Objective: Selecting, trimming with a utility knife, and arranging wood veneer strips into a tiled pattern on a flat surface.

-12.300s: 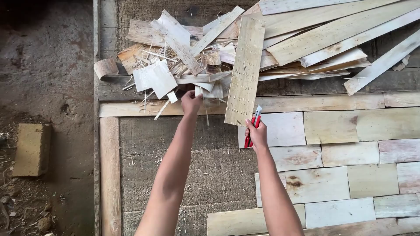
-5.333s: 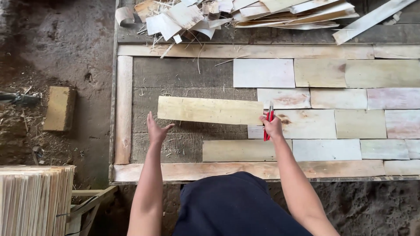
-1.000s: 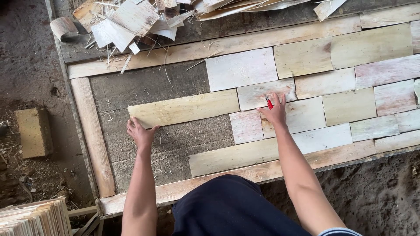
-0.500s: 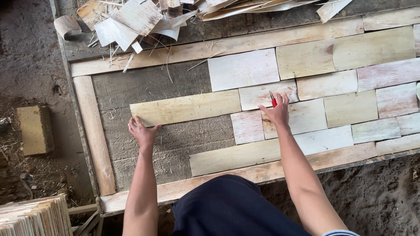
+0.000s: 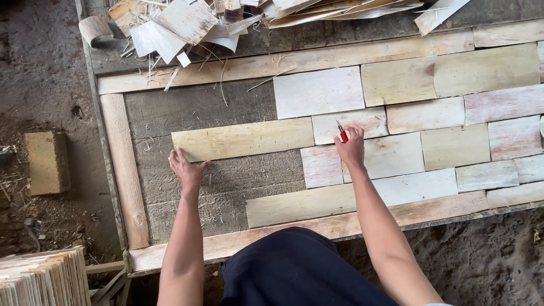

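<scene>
A long pale wood veneer strip point(image 5: 242, 139) lies flat on the dark work board, its right end butting a whitish piece point(image 5: 362, 122). My left hand point(image 5: 185, 169) rests with spread fingers at the strip's lower left corner. My right hand point(image 5: 350, 148) presses down to the right of the strip's end, gripping a red utility knife point(image 5: 341, 132) with its blade pointing up and away from me. Several rectangular veneer pieces point(image 5: 453, 107) cover the right part inside the wooden frame point(image 5: 123, 164).
A heap of veneer scraps and offcuts point(image 5: 187, 25) lies along the far edge. A stack of thin sheets point(image 5: 42, 280) stands at the lower left. A yellowish block point(image 5: 46, 162) lies on the dirt floor at the left. Another long strip point(image 5: 300, 204) lies near the frame's front rail.
The veneer strip was carried from the scrap heap and laid down on the board. Over the last second both hands stay pressed on it, with hardly any shift.
</scene>
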